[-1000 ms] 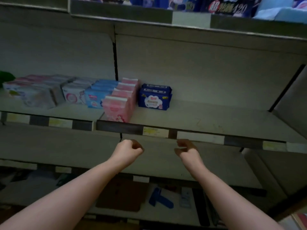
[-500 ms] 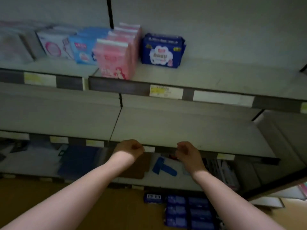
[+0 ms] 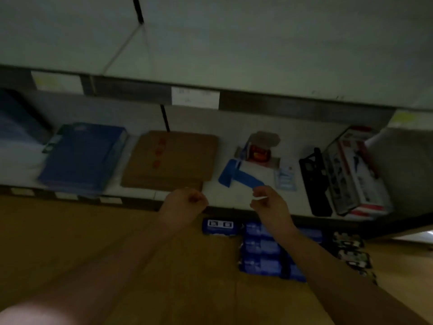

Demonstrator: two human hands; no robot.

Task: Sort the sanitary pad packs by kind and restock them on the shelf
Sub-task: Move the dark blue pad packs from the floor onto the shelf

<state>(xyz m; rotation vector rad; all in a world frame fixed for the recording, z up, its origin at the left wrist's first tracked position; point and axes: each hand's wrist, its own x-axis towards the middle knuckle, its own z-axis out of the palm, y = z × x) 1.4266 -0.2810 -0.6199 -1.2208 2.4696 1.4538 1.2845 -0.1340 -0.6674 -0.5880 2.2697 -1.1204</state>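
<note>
Several dark blue sanitary pad packs point(image 3: 261, 248) lie in a cluster on the brown floor below the lowest shelf, with one more blue pack point(image 3: 220, 227) just left of them. My left hand point(image 3: 184, 205) hovers above the floor left of the packs, its fingers curled and holding nothing. My right hand point(image 3: 269, 204) hangs over the cluster, fingers loosely curled, also holding nothing. Neither hand touches a pack. The view is dim and blurred.
The bottom shelf point(image 3: 257, 207) carries a blue folder point(image 3: 82, 156), a flat brown cardboard piece point(image 3: 171, 158), a blue T-shaped piece point(image 3: 236, 175), a small red item point(image 3: 259, 152) and a boxed product point(image 3: 351, 170). A dark patterned pack pile point(image 3: 351, 252) lies at the right on the floor.
The view has tilted down: the stocked upper shelf has left the frame and the bottom shelf and floor packs fill it. Both hands have lowered toward the floor, still curled and holding nothing.
</note>
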